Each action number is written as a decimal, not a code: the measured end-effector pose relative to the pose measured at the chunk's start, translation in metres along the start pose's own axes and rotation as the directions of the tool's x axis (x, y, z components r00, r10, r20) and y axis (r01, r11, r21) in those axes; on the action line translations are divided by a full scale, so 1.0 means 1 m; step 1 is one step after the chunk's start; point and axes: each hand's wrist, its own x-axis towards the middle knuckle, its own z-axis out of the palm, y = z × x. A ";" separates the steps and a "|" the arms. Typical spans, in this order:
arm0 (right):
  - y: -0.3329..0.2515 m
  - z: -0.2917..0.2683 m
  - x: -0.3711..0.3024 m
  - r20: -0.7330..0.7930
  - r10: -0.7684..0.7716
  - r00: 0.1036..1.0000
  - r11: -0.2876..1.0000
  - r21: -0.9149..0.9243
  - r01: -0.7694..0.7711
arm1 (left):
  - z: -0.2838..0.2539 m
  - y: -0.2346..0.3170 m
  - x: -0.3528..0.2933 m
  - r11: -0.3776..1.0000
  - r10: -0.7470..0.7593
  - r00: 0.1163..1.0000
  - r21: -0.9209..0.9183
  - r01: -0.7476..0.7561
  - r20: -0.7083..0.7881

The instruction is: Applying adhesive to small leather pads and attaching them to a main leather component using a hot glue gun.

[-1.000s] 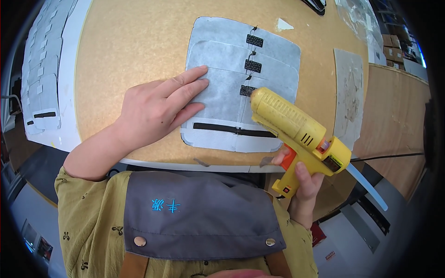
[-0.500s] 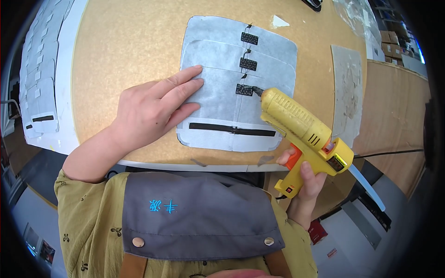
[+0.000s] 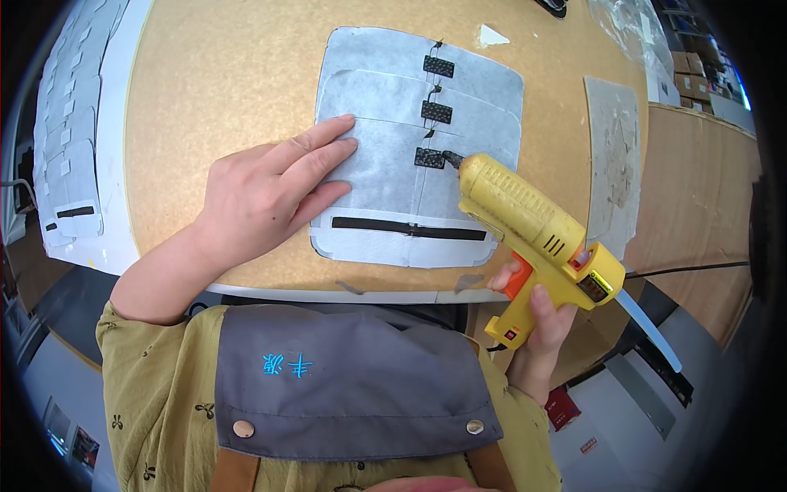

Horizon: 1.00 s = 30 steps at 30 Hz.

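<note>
My right hand (image 3: 548, 324) grips the handle of a yellow hot glue gun (image 3: 525, 211), with a finger at its orange trigger. A pale glue stick (image 3: 652, 332) sticks out of the gun's back end. Its dark nozzle (image 3: 453, 159) meets the right end of the nearest black textured patch (image 3: 429, 157). Two more such patches, the middle one (image 3: 436, 112) and the far one (image 3: 438, 66), sit above it in a column on layered light grey fabric pieces (image 3: 377, 184). Flat on the left edge of these pieces rests my left hand (image 3: 275, 190), fingers stretched out. A black strip (image 3: 369, 225) crosses the near end.
More grey pieces with small pale tabs (image 3: 78, 164) overlap along the left. A glue-stained grey board (image 3: 613, 164) lies at the right edge of the table (image 3: 221, 90). A white triangular scrap (image 3: 493, 35) and clear plastic (image 3: 627, 29) are at the back. A black cord (image 3: 689, 269) runs right.
Hands, glue gun and fabric pieces hold nearly the same places. The whole view has shifted very slightly; the nozzle stays at the nearest black patch.
</note>
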 end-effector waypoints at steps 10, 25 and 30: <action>-0.002 0.005 -0.005 -0.046 0.013 0.999 0.998 -0.056 -0.016 | -0.002 0.001 0.002 1.000 -0.003 1.000 0.007 0.003 0.012; 0.003 -0.004 -0.004 0.000 0.014 1.000 0.999 0.030 -0.014 | -0.002 0.000 0.001 1.000 0.009 1.000 0.012 -0.009 0.008; 0.005 -0.006 -0.005 0.017 0.022 1.000 0.999 0.035 -0.023 | -0.002 0.000 0.001 1.000 0.004 1.000 0.010 -0.004 0.012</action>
